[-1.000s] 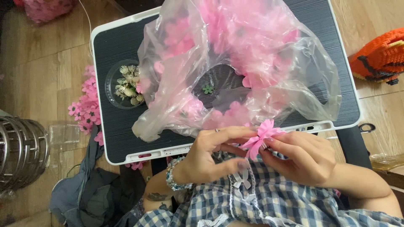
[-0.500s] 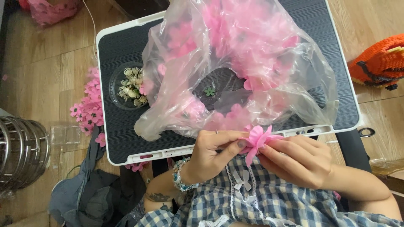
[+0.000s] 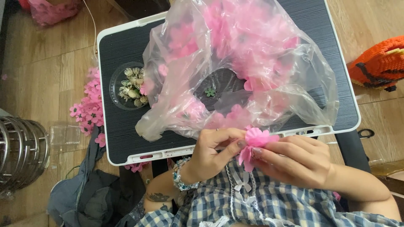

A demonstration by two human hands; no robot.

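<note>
Clutter surrounds our work area. A dark tray (image 3: 126,138) with a white rim lies before us, and a clear bag (image 3: 235,67) of pink petals covers most of it. Left of the bag, on the tray, a round clear dish (image 3: 126,86) holds small pale pieces. One small green piece (image 3: 210,91) lies under the bag, near the tray's middle. Pink blossoms (image 3: 89,111) lie on the wooden floor just beside the tray's left edge. A metal wire rack (image 3: 19,153) stands at far left, and grey cloth (image 3: 88,197) is heaped below the tray's left corner. An orange block figure (image 3: 378,63) sits at the right, well apart from the tray. Another pink bag (image 3: 52,9) shows at top left.

We hold a pink flower (image 3: 256,141) just below the tray's near edge, above our checked shirt. Our left hand (image 3: 214,153) pinches the flower from the left with thumb and fingertips closed on it; a beaded bracelet (image 3: 179,178) circles that wrist. Our right hand (image 3: 294,162) grips the flower from the right, its fingers curled around the lower petals. The bag's near edge hangs just above the flower, apart from it.
</note>
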